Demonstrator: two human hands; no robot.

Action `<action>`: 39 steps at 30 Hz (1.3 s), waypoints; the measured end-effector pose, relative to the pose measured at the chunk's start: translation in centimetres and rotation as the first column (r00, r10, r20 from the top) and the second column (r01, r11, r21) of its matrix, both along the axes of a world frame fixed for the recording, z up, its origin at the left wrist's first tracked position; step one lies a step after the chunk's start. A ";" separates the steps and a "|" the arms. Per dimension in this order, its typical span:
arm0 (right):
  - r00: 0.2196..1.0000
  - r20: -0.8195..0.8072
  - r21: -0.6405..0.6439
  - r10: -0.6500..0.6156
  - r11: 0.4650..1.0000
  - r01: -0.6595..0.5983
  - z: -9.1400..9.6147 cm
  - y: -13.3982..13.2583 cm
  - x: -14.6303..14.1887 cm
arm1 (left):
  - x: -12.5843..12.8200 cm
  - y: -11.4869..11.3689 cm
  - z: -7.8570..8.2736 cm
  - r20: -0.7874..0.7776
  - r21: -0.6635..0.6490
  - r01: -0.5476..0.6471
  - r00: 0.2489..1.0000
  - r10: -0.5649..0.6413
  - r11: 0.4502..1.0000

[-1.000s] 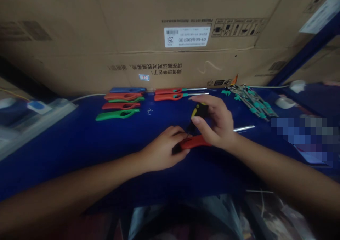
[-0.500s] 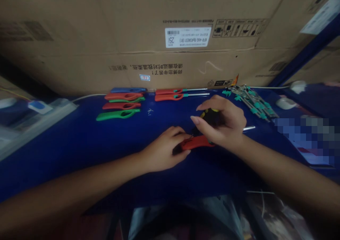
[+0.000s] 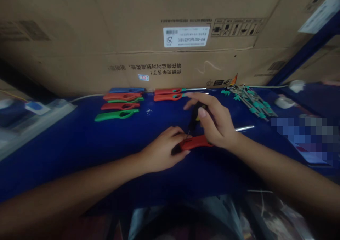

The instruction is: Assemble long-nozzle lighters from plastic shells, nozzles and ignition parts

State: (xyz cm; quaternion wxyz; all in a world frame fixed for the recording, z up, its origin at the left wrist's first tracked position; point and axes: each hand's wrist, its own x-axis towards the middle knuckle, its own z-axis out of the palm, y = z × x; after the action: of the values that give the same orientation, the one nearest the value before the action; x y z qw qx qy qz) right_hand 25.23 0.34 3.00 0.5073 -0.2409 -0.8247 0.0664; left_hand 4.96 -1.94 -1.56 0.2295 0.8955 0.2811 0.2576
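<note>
My left hand (image 3: 164,149) pinches the handle end of a red long-necked lighter (image 3: 198,141) between thumb and fingers, on the blue tabletop. The lighter's metal tube (image 3: 245,128) sticks out to the right, past my right wrist. In my right hand (image 3: 216,119) is a screwdriver (image 3: 196,118) with a black and yellow handle, held between thumb and fingers. It leans, with its thin shaft pointing down at the lighter's handle beside my left fingertips. Whether the tip touches a screw is too small to tell. My right hand hides the lighter's trigger part.
Blue, red and green lighter handles (image 3: 117,115) lie at the back left. Two red lighters with tubes (image 3: 167,97) lie right of them. Several metal tubes with teal parts (image 3: 252,102) are heaped at the right. A large cardboard box (image 3: 119,27) stands behind. White tape rolls (image 3: 284,102) sit far right.
My right hand has shifted left and turned, with the screwdriver now more in sight and its fingers extended further. My left hand and the red lighter stay nearly in place.
</note>
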 end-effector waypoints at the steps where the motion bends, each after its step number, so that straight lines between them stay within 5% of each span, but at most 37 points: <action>1: 1.000 0.001 -0.088 0.029 0.996 -0.029 -0.1 0.0 -0.1 | 0.0 0.0 0.0 0.000 -0.005 0.005 1.000 -0.005 1.000; 4: 0.999 -0.037 -0.162 0.034 0.986 -0.040 -0.4 -0.1 -0.5 | -0.1 0.1 -0.1 0.007 0.006 0.003 1.000 -0.003 1.000; 9: 0.996 -0.053 0.136 -0.077 0.987 0.084 0.0 -0.7 -0.4 | -0.1 0.1 -0.4 0.003 0.012 -0.010 1.000 0.010 1.000; 15: 0.984 -0.006 -0.078 0.181 0.980 -0.181 1.1 -1.4 -0.5 | -0.1 0.0 -0.3 -0.010 0.030 -0.022 1.000 0.022 0.999; 21: 0.998 0.065 0.257 0.018 0.966 -0.034 1.4 -1.3 -0.2 | -0.1 0.1 -0.4 -0.012 0.018 -0.022 1.000 0.022 1.000; 26: 0.988 0.075 -0.029 0.133 0.991 -0.131 1.8 -1.6 -0.5 | -0.1 0.0 -0.3 0.017 0.012 -0.032 0.999 0.032 0.999; 31: 0.998 0.029 0.207 0.049 0.977 -0.054 1.4 -1.0 -0.2 | -0.2 0.0 -0.3 -0.002 0.023 -0.022 1.000 0.022 0.999; 37: 0.988 0.084 -0.079 0.132 0.989 -0.126 1.4 -1.1 -0.1 | -0.1 0.1 -0.4 -0.011 0.028 -0.013 1.000 0.013 1.000; 39: 0.993 0.069 0.031 0.100 0.994 -0.103 1.2 -1.2 -0.2 | -0.1 0.1 -0.4 0.004 0.028 -0.012 1.000 0.011 1.000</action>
State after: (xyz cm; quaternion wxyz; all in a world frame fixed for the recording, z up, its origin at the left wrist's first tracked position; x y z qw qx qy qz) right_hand 25.07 -0.83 4.24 0.4793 -0.1920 -0.8535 0.0697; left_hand 4.81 -1.83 -1.98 0.2158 0.8966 0.2822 0.2645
